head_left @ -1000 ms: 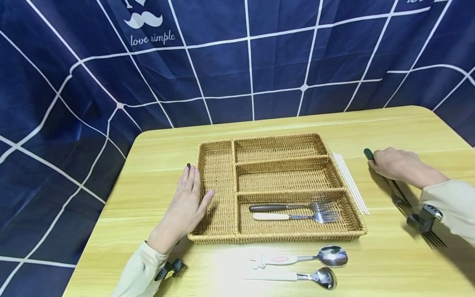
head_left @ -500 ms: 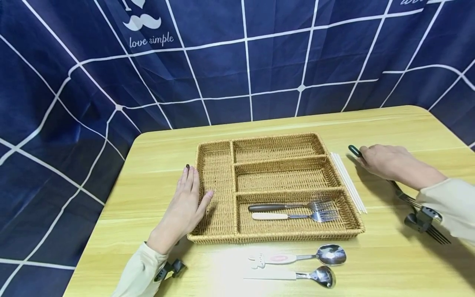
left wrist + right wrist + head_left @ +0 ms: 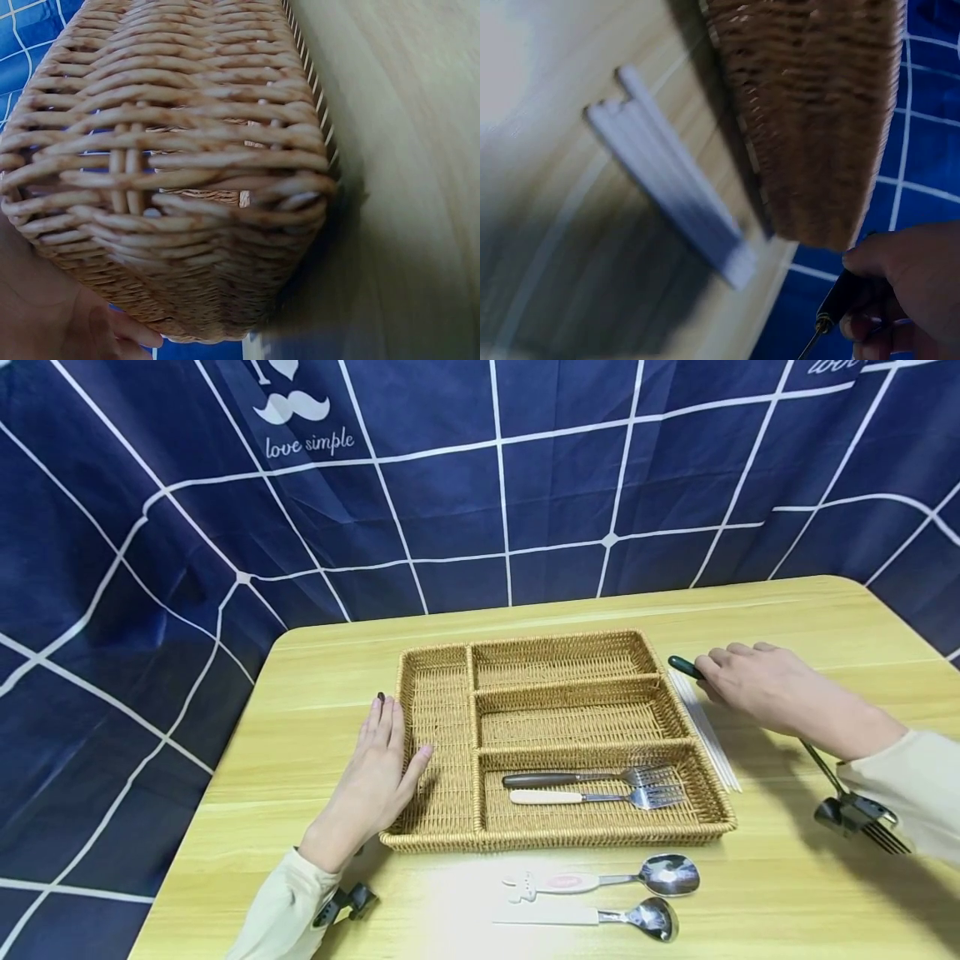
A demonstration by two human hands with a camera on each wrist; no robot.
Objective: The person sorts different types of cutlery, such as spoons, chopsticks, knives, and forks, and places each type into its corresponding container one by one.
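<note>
My right hand (image 3: 757, 685) grips a fork by its dark green handle (image 3: 685, 667), raised above the table; its tines (image 3: 885, 837) show past the wrist camera. In the right wrist view thumb and fingers curl round the handle (image 3: 841, 296). My left hand (image 3: 367, 777) lies straight-fingered along the left side of a wicker cutlery tray (image 3: 480, 842), thumb over the rim; a small dark tip shows at its fingertips. The tray's side (image 3: 172, 165) fills the left wrist view. Two forks, one dark-handled (image 3: 540, 780) and one cream-handled (image 3: 546, 797), lie in its front right compartment.
White chopsticks (image 3: 705, 731) lie along the tray's right side, below the raised right hand. In front of the tray are a rabbit-handled spoon (image 3: 670, 874) and a white-handled spoon (image 3: 652, 919). A blue gridded curtain (image 3: 555, 485) hangs behind the table (image 3: 330, 668).
My right hand has moved left toward the tray and lifted the fork higher, its handle end now over the chopsticks. The left hand has stayed against the tray.
</note>
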